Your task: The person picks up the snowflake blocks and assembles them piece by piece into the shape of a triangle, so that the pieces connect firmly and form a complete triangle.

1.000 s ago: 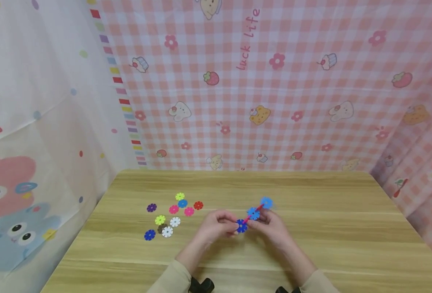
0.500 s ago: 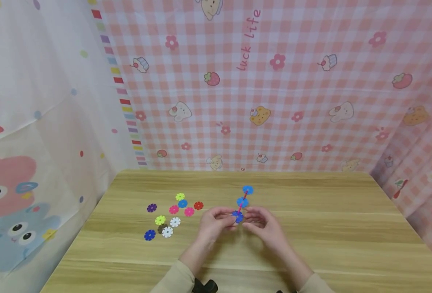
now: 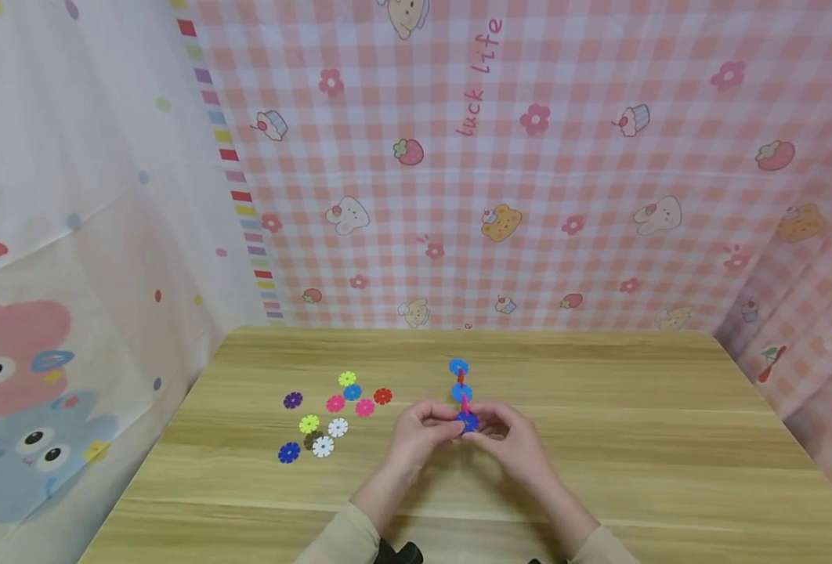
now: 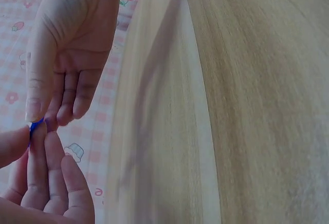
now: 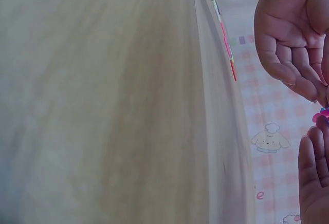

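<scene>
A chain of notched plastic snowflake discs stands up between the two hands. At its bottom is a dark blue snowflake disc (image 3: 467,423). Above it come a pink disc (image 3: 465,405) seen edge-on, a light blue disc (image 3: 461,392), a red disc (image 3: 461,378) and a light blue top disc (image 3: 458,366). The left hand (image 3: 419,439) pinches the dark blue disc from the left with thumb and fingers. From the right, the right hand (image 3: 511,433) pinches its other side. In the left wrist view, fingers hide most of the dark blue disc (image 4: 36,126).
Loose snowflake discs lie on the wooden table (image 3: 634,454) at left, among them a red disc (image 3: 383,396), a yellow disc (image 3: 309,424), a white disc (image 3: 323,446) and a purple disc (image 3: 292,400). A checked curtain (image 3: 529,172) hangs behind the table.
The chain has swung from leaning right to nearly upright. The right hand let go higher on the chain, stood apart briefly, and now pinches the dark blue disc; the left hand kept its hold.
</scene>
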`<state>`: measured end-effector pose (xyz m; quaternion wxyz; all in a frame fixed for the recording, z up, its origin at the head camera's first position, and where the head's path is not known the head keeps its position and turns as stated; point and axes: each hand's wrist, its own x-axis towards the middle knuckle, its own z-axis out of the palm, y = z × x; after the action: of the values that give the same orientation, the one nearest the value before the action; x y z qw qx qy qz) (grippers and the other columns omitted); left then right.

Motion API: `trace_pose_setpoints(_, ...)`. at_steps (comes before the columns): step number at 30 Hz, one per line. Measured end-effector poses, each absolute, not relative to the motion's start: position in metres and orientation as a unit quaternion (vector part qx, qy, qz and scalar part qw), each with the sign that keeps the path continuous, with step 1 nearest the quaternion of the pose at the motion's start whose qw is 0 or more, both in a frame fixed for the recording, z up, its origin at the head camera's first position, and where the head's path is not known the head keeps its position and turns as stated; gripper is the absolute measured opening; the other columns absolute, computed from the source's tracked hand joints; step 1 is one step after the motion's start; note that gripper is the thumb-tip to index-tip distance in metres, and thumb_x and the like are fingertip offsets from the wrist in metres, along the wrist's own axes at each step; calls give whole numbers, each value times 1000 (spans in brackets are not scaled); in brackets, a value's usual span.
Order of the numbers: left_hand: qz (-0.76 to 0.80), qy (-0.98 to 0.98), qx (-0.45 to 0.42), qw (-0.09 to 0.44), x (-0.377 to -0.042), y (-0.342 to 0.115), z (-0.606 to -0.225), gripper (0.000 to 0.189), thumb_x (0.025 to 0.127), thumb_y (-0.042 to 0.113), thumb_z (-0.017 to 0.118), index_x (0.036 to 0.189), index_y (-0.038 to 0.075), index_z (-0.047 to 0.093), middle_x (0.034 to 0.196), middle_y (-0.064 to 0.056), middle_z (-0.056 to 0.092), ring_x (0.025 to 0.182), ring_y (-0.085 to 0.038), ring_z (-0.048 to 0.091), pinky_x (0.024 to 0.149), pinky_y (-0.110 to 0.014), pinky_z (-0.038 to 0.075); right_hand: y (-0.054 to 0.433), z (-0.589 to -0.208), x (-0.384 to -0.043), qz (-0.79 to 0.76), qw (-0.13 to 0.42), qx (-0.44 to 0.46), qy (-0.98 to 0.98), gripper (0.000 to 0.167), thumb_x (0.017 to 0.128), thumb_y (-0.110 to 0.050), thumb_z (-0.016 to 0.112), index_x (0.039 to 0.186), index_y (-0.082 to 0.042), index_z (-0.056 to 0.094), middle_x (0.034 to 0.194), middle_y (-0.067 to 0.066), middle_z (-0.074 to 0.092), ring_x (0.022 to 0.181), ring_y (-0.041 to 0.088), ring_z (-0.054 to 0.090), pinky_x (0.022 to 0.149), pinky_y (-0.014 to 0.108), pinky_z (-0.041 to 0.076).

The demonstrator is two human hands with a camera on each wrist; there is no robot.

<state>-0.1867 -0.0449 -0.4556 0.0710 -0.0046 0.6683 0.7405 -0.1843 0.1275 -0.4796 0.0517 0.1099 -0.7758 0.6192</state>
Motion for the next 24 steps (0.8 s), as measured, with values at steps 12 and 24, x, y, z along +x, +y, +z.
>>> trace_pose_setpoints(12,725,683,27,85,-190,-52,-461,21,84,-1,75,101,-11,67,85,-9,72,74,-15,68,74,-37,58,126,-479,-184,613,41,92,-784,35,77,-3,83,110,2,70,89,6,68,82,15,62,76,25,55)
trace_pose_setpoints(24,618,785,42,34,-208,-119,-468,21,87,8,74,104,-5,70,93,-8,71,86,-20,67,79,-36,56,134,-480,-185,614,42,68,-785,31,77,-1,83,105,3,70,89,8,68,80,13,61,74,23,55)
